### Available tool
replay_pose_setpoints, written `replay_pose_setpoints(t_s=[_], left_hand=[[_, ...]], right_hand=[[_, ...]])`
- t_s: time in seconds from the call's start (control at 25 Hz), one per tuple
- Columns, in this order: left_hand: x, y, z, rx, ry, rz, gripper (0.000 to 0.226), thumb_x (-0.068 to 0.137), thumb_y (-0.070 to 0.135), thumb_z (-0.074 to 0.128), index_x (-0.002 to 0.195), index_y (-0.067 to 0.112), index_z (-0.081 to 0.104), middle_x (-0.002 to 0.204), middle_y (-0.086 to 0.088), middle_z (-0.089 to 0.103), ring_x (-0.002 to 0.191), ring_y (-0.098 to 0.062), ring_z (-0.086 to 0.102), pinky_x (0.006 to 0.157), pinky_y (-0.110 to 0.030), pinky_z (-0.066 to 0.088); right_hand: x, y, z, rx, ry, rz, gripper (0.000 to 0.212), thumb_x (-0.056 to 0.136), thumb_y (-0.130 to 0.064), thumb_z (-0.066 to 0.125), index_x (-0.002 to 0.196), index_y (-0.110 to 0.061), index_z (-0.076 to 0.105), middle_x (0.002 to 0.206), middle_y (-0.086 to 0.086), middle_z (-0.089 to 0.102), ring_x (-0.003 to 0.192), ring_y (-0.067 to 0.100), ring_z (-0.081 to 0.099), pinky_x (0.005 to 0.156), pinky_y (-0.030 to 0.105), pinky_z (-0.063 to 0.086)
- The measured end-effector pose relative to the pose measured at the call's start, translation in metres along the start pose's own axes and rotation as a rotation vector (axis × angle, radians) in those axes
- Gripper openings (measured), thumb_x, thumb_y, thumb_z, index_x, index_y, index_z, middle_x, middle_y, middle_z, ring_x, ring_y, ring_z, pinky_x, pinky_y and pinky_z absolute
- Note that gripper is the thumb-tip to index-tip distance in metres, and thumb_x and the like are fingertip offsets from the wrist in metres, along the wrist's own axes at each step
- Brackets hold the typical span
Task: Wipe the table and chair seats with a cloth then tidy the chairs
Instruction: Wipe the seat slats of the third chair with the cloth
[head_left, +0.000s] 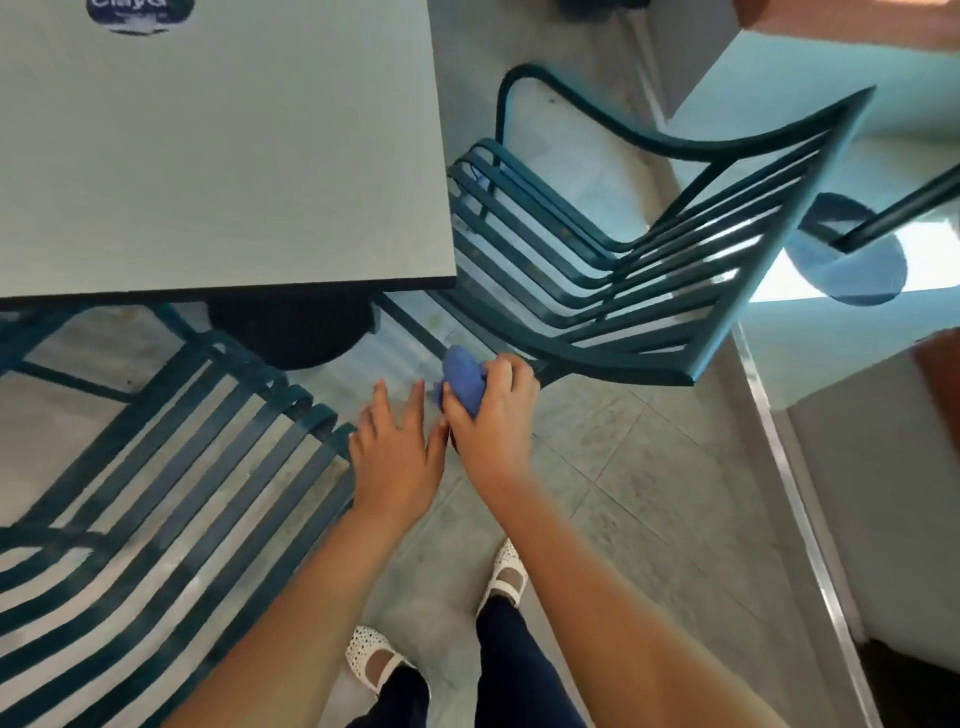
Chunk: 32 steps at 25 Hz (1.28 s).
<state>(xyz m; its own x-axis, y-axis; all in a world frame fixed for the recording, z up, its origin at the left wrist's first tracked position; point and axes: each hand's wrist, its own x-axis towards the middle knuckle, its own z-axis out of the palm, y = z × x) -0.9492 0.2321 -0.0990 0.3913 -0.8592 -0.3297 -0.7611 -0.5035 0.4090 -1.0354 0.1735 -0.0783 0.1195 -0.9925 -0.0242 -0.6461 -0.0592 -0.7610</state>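
slatted chairs (613, 280) flanking table corner (436, 260)

Two slatted chairs, one near left (171, 493), one far right (623, 270). One table (218, 156). One cloth (462, 384). Two hands, left (397, 457), right (493, 415). Two shoes.

A dark blue round sticker (139, 14) is seen on the grey table (218, 156), far beyond the fingertips at the upper left. White lettering is cut by the frame edge; it cannot be read with certainty.
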Motion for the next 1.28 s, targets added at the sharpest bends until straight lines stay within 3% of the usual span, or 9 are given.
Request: replay_pose_setpoints(t_s=[0.12,0.28,0.4,0.64,0.92,1.16,1.28], left_hand=[[0.020,0.044,0.004,0.029,-0.032,-0.040,0.061,0.097,0.048,0.030,0.150,0.023,0.014,0.156,-0.019,0.002,0.141,-0.038,0.010,0.112,-0.053,0.016],[0.043,0.093,0.000,0.070,0.023,-0.032,0.062,0.096,0.048,0.032,0.150,0.022,0.014,0.157,-0.016,0.001,0.142,-0.037,0.008,0.114,-0.053,0.015],[0.058,0.129,-0.001,0.076,0.051,-0.038,0.062,0.096,0.049,0.031,0.150,0.022,0.016,0.157,-0.015,0.001,0.143,-0.035,0.006,0.114,-0.053,0.013],[0.088,0.178,0.012,0.083,0.030,-0.031,0.060,0.096,0.050,0.030,0.149,0.023,0.022,0.157,-0.015,0.006,0.143,-0.035,0.006,0.114,-0.054,0.013],[0.145,0.229,0.019,0.074,-0.062,-0.081,0.059,0.097,0.050,0.028,0.149,0.024,0.017,0.157,-0.013,0.001,0.144,-0.034,0.001,0.115,-0.054,0.008],[0.174,0.279,0.030,0.068,-0.092,-0.118,0.059,0.098,0.046,0.031,0.149,0.024,0.015,0.157,-0.014,-0.001,0.143,-0.036,0.001,0.114,-0.055,0.006],[0.192,0.312,0.034,0.044,-0.145,-0.198,0.059,0.098,0.048,0.030,0.150,0.029,0.009,0.157,-0.011,-0.010,0.143,-0.039,-0.005,0.113,-0.057,0.001]], right_hand=[[0.045,0.017,-0.049,-0.065,-0.009,-0.097,0.034,0.079,-0.015,0.070,0.105,0.000,0.054,0.126,0.021,0.043,0.107,0.035,0.047,0.087,0.042,0.047],[0.093,0.024,-0.105,-0.187,-0.004,-0.224,0.054,0.075,-0.005,0.073,0.125,-0.013,0.054,0.127,0.020,0.041,0.111,0.035,0.045,0.086,0.039,0.047],[0.125,0.034,-0.129,-0.231,0.032,-0.298,0.061,0.067,-0.006,0.080,0.123,-0.011,0.057,0.123,0.023,0.045,0.107,0.037,0.048,0.081,0.040,0.048],[0.182,0.059,-0.147,-0.329,0.060,-0.306,0.049,0.070,-0.018,0.080,0.114,-0.009,0.061,0.119,0.024,0.049,0.102,0.039,0.050,0.080,0.047,0.051],[0.240,0.077,-0.148,-0.374,-0.011,-0.240,0.042,0.080,-0.025,0.072,0.117,-0.010,0.059,0.125,0.022,0.045,0.109,0.038,0.046,0.085,0.044,0.046],[0.283,0.089,-0.161,-0.379,-0.096,-0.241,0.041,0.080,-0.024,0.072,0.116,-0.009,0.060,0.122,0.024,0.046,0.105,0.039,0.047,0.083,0.050,0.049],[0.314,0.100,-0.178,-0.421,-0.214,-0.255,0.041,0.086,-0.028,0.065,0.123,-0.013,0.056,0.130,0.021,0.040,0.112,0.036,0.041,0.092,0.047,0.044]])
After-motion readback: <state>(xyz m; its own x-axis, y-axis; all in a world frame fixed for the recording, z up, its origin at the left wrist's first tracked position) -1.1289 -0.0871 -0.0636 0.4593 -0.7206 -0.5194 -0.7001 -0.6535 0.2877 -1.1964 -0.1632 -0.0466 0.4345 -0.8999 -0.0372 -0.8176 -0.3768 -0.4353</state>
